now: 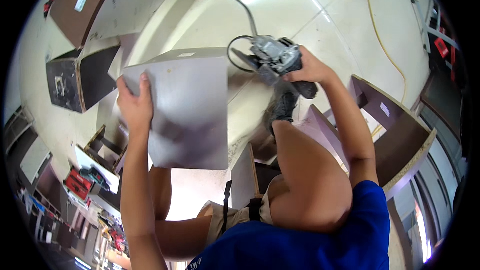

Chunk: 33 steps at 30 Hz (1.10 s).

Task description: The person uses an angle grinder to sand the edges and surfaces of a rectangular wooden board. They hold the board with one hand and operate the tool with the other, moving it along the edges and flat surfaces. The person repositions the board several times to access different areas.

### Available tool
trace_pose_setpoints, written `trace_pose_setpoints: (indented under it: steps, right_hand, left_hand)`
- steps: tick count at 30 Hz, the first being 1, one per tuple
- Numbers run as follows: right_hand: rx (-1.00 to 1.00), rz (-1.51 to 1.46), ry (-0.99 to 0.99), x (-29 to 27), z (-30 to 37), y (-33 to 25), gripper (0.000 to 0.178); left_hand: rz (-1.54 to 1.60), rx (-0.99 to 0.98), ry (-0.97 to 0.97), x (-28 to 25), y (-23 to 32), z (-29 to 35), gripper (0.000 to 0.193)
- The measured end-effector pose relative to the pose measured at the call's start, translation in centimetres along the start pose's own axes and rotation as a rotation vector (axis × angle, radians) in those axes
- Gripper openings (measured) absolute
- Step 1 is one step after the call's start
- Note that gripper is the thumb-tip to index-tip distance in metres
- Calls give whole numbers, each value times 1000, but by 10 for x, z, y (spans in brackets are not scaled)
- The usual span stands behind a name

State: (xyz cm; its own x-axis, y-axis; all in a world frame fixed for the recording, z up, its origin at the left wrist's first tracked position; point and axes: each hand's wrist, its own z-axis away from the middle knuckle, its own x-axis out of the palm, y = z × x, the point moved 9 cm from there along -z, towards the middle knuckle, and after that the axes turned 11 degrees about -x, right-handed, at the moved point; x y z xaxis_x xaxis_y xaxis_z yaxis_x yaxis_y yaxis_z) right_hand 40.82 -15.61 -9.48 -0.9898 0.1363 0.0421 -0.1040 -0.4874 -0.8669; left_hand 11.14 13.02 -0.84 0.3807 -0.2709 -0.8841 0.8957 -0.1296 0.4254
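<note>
My left hand [135, 102] grips the left edge of a grey box-shaped cabinet piece [192, 115], thumb lying on its smooth face. The piece stands tilted in front of me, its far edge carrying a small white label. To its right, my right hand [311, 67] is wrapped round a corded power tool [275, 56] with a grey metal body and black handle. The tool is held up just off the cabinet piece's right edge, above the floor. A black cord loops from it and runs away to the far side. Its exact kind I cannot make out.
Dark open cabinet boxes [82, 77] and a brown panel [82, 7] stand at the left. At the right lies another cabinet carcass [395, 130], with a yellow hose [377, 35] along the floor behind it. A red case [77, 184] and scattered tools are at lower left.
</note>
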Motion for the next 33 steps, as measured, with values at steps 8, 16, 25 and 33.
trace_pose_setpoints:
  steps: [8, 16, 25, 33]
  right_hand:
    - [-187, -208, 35, 24, -5, 8, 38]
    - [-184, -132, 74, 39, 0, 15, 38]
    - [-230, -150, 112, 46, 3, 19, 39]
    - [-125, -154, 275, 22, 34, 28, 39]
  left_hand:
    - [39, 66, 3, 2, 1, -2, 51]
    - [5, 28, -24, 4, 0, 0, 52]
    - [18, 49, -47, 3, 9, 3, 55]
    - [46, -66, -63, 6, -16, -8, 72]
